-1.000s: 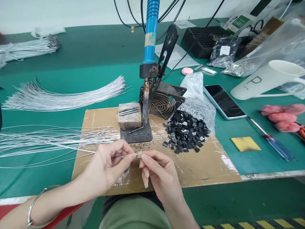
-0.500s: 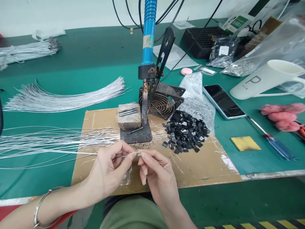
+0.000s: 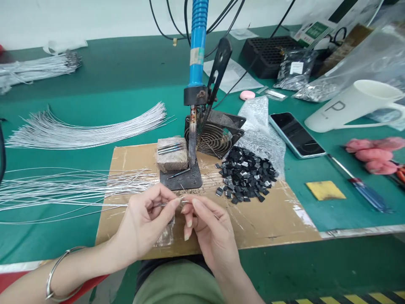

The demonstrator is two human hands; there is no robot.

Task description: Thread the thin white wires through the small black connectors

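My left hand [image 3: 147,221] is closed in a pinch on a white wire [image 3: 116,205] that trails off to the left. Close beside it, my right hand [image 3: 212,228] pinches a thin, hair-like wire [image 3: 184,191]; fine ends stick up past the fingertips and behind the hand. The fingertips of both hands almost meet over the cardboard sheet [image 3: 272,228]. What lies between them is too small to make out. Just beyond my hands, a soldering iron [image 3: 192,139] points down at a dark plate [image 3: 186,181].
Loose white wires [image 3: 72,190] lie at left, with a curved bundle [image 3: 95,133] behind. A pile of small black connectors [image 3: 248,175] sits at right. Further round are a fan [image 3: 218,137], a block [image 3: 172,158], a phone [image 3: 297,135], a yellow sponge [image 3: 325,190], a screwdriver [image 3: 363,190] and a mug [image 3: 351,107].
My right hand has turned slightly, and its fingertips have shifted a little against those of my left hand. The thin wire ends have moved slightly. Both hands keep their pinch.
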